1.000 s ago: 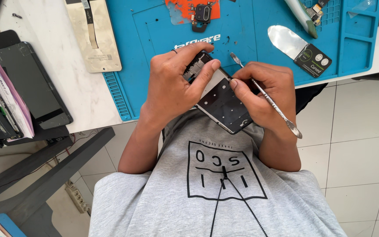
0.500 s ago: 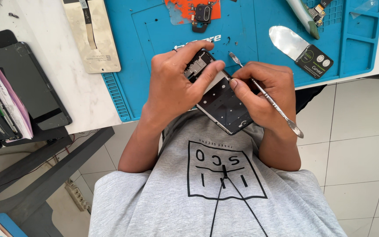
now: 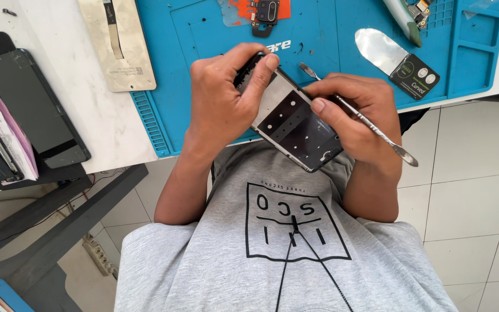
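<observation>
Fingers [image 3: 261, 72] of the left hand [image 3: 220, 104] curl over the top end of a phone frame [image 3: 295, 124], thumb underneath out of sight, clamping it so it stays steady in mid-air just off the near edge of the tabletop [image 3: 47, 34], over the person's grey shirt [image 3: 284, 242]. The frame is tilted, its dark inner face turned up toward the camera, apparently so the work can be seen.

The right hand [image 3: 356, 118] pinches a thin metal spudger [image 3: 371, 124] between thumb and fingers, much like a pen. One flat tip points up toward the frame's top right edge, near the left fingertips; whether it touches the frame cannot be told. The other tip sticks out past the wrist. The right palm also seems to cradle the frame's lower end, giving a second point of support.

Beyond the hands, a blue mat [image 3: 203, 40] covers the tabletop's middle. On it, toward the far edge, lie an orange part [image 3: 255, 10] with a dark camera module and, to the right, a curved metal pry blade [image 3: 397, 58] with a black handle, within easy reach. Off the mat's left edge rests a pale back cover [image 3: 119, 46]; a dark phone [image 3: 36, 107] lies at the tabletop's left side, set clear of the work.
</observation>
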